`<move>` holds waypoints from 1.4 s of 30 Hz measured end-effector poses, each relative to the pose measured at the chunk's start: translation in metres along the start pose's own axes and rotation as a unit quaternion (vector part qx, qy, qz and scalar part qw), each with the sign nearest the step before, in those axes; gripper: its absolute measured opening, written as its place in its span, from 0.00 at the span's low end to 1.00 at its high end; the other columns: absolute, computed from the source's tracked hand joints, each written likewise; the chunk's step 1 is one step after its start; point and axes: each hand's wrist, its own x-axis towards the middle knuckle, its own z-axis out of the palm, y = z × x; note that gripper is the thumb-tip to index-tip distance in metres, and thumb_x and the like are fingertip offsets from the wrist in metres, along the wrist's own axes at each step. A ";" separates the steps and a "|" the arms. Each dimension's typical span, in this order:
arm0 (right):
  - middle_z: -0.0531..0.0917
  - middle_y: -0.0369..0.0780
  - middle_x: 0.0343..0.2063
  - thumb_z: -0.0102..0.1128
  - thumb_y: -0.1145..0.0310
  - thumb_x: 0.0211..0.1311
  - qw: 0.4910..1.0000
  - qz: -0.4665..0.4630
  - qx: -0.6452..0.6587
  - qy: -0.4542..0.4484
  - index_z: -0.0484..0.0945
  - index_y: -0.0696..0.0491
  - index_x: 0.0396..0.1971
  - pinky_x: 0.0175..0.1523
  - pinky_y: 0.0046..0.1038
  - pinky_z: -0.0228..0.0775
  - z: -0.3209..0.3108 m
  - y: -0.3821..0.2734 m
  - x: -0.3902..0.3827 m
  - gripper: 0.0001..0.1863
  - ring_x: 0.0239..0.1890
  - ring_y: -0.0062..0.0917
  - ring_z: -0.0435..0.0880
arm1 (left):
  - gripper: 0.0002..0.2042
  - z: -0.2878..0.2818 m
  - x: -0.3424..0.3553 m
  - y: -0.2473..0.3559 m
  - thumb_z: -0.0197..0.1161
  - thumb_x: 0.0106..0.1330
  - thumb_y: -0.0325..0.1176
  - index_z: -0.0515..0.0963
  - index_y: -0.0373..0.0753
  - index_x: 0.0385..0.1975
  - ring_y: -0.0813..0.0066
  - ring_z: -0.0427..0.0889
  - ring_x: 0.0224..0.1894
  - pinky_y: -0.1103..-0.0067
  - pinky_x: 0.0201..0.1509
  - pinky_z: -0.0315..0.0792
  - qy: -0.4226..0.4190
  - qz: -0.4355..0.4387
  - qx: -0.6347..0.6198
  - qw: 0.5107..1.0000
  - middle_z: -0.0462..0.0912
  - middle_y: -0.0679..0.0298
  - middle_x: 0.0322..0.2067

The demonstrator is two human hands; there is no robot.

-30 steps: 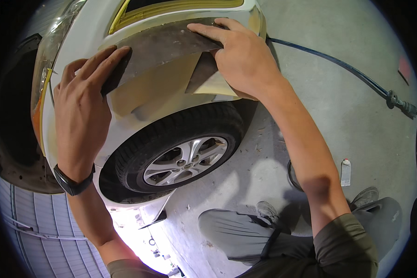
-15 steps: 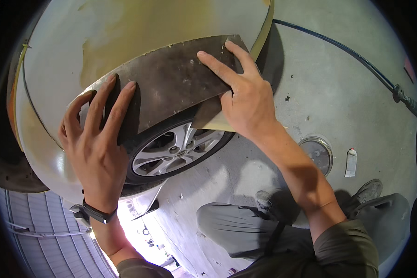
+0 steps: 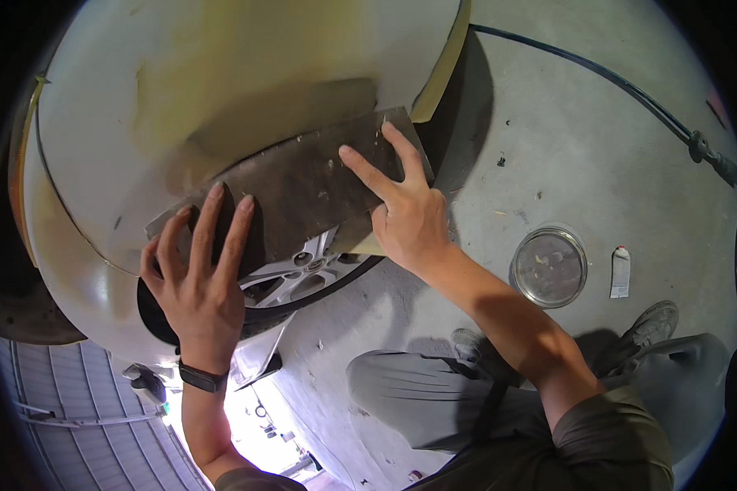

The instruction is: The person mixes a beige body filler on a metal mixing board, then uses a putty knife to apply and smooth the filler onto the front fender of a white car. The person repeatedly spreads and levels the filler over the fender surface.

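A wide, thin, dark flat spreader (image 3: 303, 184) lies across the car's body panel (image 3: 303, 49) above the wheel. My left hand (image 3: 196, 299) holds its left part, several fingers spread on the upper face and the thumb hidden. With two fingers stretched over the right part, my right hand (image 3: 409, 221) grips the spreader's near edge. A darker patch (image 3: 287, 119) shows on the panel along the spreader's far edge; whether it is shadow or filler I cannot tell. Yellowish filler smears mark the panel. The spreader partly hides the wheel (image 3: 315, 266).
On the concrete floor to the right are a round tin lid or shallow tin (image 3: 551, 266) and a small white tube (image 3: 621, 272). A dark hose (image 3: 598, 78) runs along the far right. My bent knees and shoes (image 3: 655, 323) occupy the near right.
Both hands have drawn the spreader down the panel toward me and over more of the wheel. Its bend has flattened, and the dark patch on the panel has come into sight.
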 end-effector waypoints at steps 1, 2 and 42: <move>0.65 0.49 0.77 0.67 0.83 0.51 1.000 0.006 -0.008 -0.013 0.73 0.23 0.75 0.33 0.36 0.86 -0.007 -0.002 -0.001 0.51 0.27 0.39 0.89 | 0.29 -0.007 0.002 0.004 0.59 0.70 0.26 0.82 0.64 0.68 0.66 0.77 0.66 0.63 0.73 0.60 -0.020 -0.003 -0.009 1.000 0.81 0.74 0.69; 0.68 0.49 0.75 0.65 0.83 0.51 1.000 0.009 -0.008 -0.014 0.76 0.23 0.73 0.33 0.36 0.86 -0.015 -0.004 -0.001 0.49 0.28 0.39 0.89 | 0.28 -0.013 0.005 0.008 0.59 0.70 0.27 0.82 0.63 0.68 0.65 0.77 0.66 0.62 0.73 0.60 -0.013 0.007 -0.008 1.000 0.81 0.73 0.69; 0.75 0.50 0.71 0.62 0.81 0.58 0.998 -0.034 -0.025 0.036 0.81 0.28 0.70 0.54 0.39 0.85 -0.093 -0.015 0.146 0.41 0.40 0.42 0.91 | 0.33 -0.057 0.134 -0.048 0.60 0.62 0.17 0.84 0.58 0.66 0.62 0.79 0.63 0.64 0.69 0.68 0.047 -0.005 -0.001 0.999 0.85 0.75 0.65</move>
